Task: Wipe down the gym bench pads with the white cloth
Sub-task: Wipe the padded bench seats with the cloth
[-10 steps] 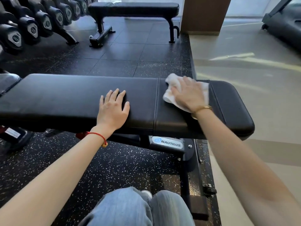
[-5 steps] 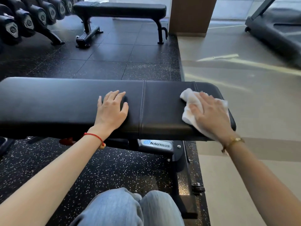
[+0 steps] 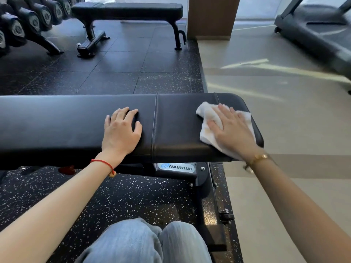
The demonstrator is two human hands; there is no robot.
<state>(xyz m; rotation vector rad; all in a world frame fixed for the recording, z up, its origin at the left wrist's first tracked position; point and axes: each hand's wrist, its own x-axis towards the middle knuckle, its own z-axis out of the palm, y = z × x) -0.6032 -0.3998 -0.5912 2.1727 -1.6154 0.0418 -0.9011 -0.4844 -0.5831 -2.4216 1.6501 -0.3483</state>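
Observation:
A black padded gym bench (image 3: pixel 57 120) runs across the view in front of me, with a seam dividing a long pad from a shorter seat pad (image 3: pixel 178 118) on the right. The white cloth (image 3: pixel 208 118) lies crumpled on the seat pad's right end. My right hand (image 3: pixel 232 130) presses flat on the cloth with fingers spread. Flat on the long pad, just left of the seam, rests my left hand (image 3: pixel 121 130), holding nothing.
A second black flat bench (image 3: pixel 129 8) stands at the back. A dumbbell rack (image 3: pixel 22 23) fills the far left corner. A treadmill (image 3: pixel 319 29) is at the far right on the beige floor. A brown pillar (image 3: pixel 210 18) stands behind. My knees in jeans (image 3: pixel 144 243) are below.
My right hand has slid the cloth from near the seam toward the seat pad's right end. The left hand has stayed in place on the long pad.

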